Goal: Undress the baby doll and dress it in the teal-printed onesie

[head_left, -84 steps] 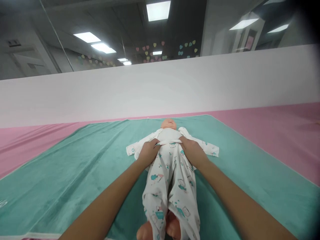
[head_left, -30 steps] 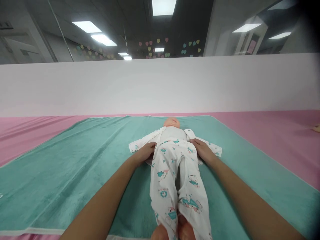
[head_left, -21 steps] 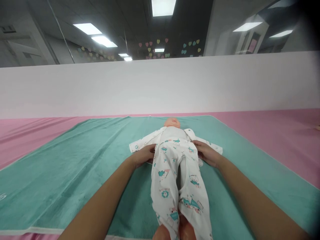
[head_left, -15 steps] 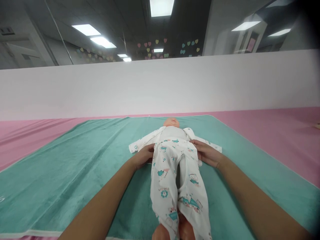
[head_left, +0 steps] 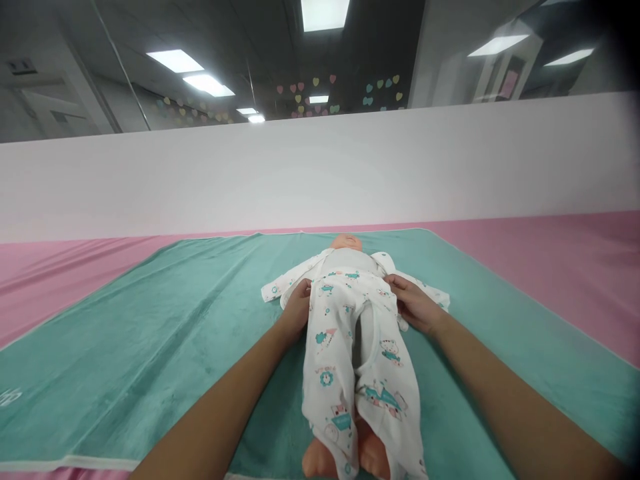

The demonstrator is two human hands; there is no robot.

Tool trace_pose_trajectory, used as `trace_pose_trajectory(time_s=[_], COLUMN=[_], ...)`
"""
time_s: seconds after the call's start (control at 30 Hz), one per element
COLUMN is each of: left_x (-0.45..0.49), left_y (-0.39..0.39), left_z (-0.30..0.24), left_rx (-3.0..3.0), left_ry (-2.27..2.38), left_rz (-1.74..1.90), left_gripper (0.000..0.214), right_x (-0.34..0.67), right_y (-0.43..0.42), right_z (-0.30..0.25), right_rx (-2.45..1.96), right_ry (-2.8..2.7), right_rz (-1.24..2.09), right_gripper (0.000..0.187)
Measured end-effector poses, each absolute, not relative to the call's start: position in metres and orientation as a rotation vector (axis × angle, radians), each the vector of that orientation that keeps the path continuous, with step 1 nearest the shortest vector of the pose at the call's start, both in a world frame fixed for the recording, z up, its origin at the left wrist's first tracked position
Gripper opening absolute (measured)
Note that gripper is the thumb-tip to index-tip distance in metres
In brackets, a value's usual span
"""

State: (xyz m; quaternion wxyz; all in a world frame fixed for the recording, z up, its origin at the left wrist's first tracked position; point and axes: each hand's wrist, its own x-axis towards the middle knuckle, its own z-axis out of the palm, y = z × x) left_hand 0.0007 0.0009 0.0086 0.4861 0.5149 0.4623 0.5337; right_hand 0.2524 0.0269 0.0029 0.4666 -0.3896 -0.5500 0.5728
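A baby doll (head_left: 347,242) lies on its back, its head away from me and its bare feet near the bottom edge. White printed baby pants (head_left: 330,347) with an open crotch cover its legs up to the waist. A white printed top (head_left: 295,272) is on its arms and lies open over a grey-white torso. At the left side of the waistband, my left hand (head_left: 296,310) has its fingers closed on the pants' edge. My right hand (head_left: 415,303) pinches the waistband on the opposite side. Some fingertips are hidden by the cloth.
Beneath the doll a green towel (head_left: 165,347) with a white edge is spread over a pink cloth (head_left: 560,267). A low white wall (head_left: 200,177) runs across behind, with a dark reflecting glass panel (head_left: 250,53) above it.
My left hand has turned more upright and closed in at the waistband. The waistband sits slightly higher on the torso. My right hand has hardly moved.
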Motion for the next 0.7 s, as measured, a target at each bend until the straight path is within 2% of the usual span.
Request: trace_pose_trajectory(time_s=[0.23,0.7], left_x=[0.004,0.014], left_y=[0.008,0.002], left_z=[-0.006,0.002], left_rx=[1.184,1.153], left_ry=[1.045,1.044], left_rz=[1.324,1.285], left_gripper=[0.021,0.023], right_x=[0.246,0.246], right_y=[0.035,0.054], right_z=[-0.007,-0.017], right_rx=[-0.975,-1.36], right_ry=[-1.301,-1.266], right_rz=[1.234,0.801], right_gripper=[0.029,0.019])
